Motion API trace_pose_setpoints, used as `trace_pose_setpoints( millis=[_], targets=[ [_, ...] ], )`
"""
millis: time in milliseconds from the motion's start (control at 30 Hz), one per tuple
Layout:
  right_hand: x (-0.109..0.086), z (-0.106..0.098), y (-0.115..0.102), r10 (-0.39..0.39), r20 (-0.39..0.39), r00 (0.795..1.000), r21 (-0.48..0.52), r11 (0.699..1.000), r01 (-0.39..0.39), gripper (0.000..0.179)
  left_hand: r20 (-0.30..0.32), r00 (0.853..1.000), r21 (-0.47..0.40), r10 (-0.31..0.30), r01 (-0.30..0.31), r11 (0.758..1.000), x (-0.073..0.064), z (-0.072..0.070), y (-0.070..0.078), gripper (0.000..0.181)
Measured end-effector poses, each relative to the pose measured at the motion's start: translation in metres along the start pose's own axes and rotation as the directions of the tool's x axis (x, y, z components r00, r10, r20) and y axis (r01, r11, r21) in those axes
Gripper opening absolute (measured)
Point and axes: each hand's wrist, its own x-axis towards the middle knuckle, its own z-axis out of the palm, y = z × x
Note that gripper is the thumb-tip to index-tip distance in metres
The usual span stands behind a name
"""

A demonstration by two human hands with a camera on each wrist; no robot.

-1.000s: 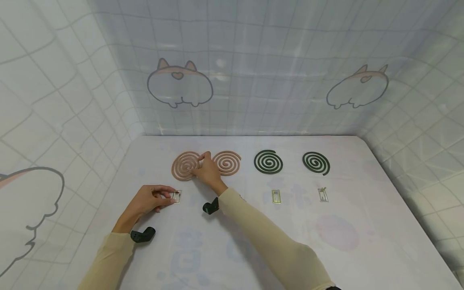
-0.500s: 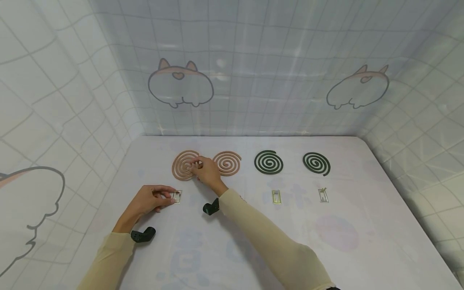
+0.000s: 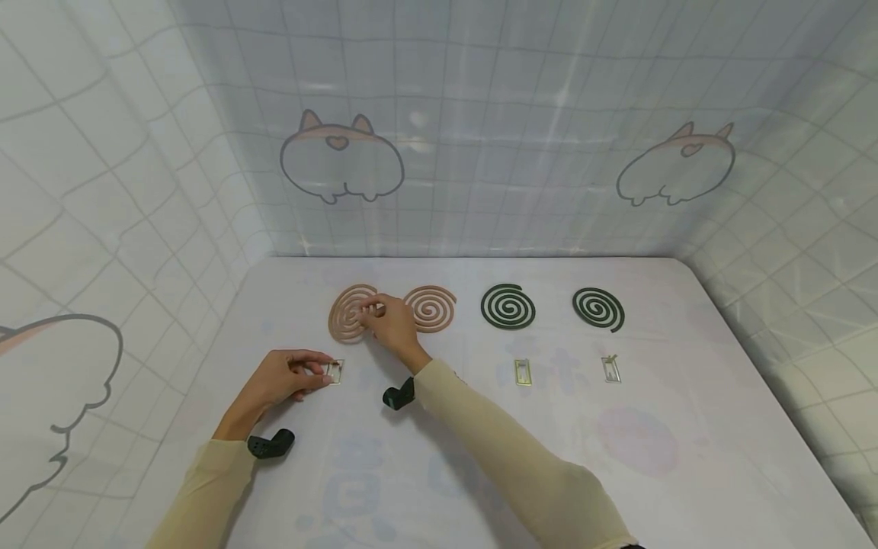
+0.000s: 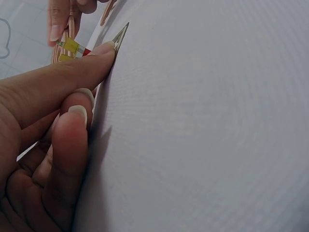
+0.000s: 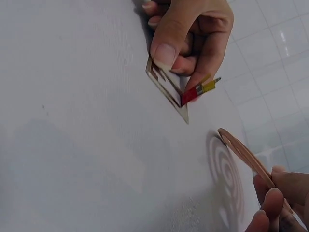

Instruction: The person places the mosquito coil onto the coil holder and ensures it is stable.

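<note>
My left hand (image 3: 283,379) pinches a small metal mosquito-coil stand (image 3: 336,373) between thumb and index finger, low at the white tabletop. In the right wrist view a narrow tab with red and yellow on it (image 5: 193,94) sticks up from the stand. My right hand (image 3: 396,332) pinches a brown mosquito coil (image 3: 341,314) near its centre. The coil (image 5: 246,154) stands tilted off the table, its spiral shadow showing beneath it. A second brown coil (image 3: 439,309) lies flat just right of this hand, partly overlapped by it.
Two dark green mosquito coils (image 3: 508,306) lie flat in the same row further right. In front of them rest two more metal stands (image 3: 523,372), the rightmost (image 3: 611,370) with a raised tab. A tiled-pattern curtain (image 3: 507,152) encloses the back and sides.
My right fingers have shifted from the brown coil's right edge to a pinch nearer its centre. The coil has tilted and moved slightly right. My left hand and the stand have stayed put.
</note>
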Motion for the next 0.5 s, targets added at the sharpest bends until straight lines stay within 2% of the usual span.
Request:
trace_pose_setpoints(
  millis=[167,500],
  targets=[
    [-0.002,0.001,-0.001,0.006,0.007,1.000,0.016,1.000,-0.006,0.022,0.005,1.000,0.001,0.002,-0.002,1.000,0.001,0.000,0.000,0.045],
    [-0.015,-0.001,-0.012,0.003,0.031,1.000,0.149,0.989,-0.008,0.023,0.001,1.000,0.007,-0.002,0.002,1.000,0.001,-0.001,0.000,0.046]
  ],
)
